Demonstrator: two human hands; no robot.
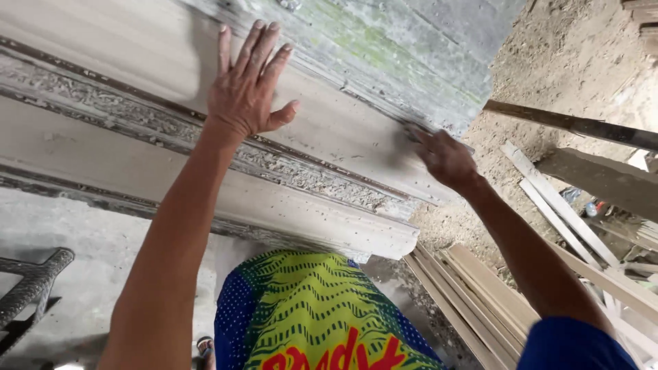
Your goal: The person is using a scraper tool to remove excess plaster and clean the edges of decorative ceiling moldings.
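The long pale moulded wooden board (322, 137) lies across a stepped stack. The left hand (243, 96) presses flat on it, fingers spread, gripping nothing. The right hand (445, 159) curls over its far edge, blurred. Keep palm pressure even; loose timber strips (480, 294) lie below.

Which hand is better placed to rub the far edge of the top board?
Probably the right hand: it is already at that edge of the board. The left hand lies flat, further in.
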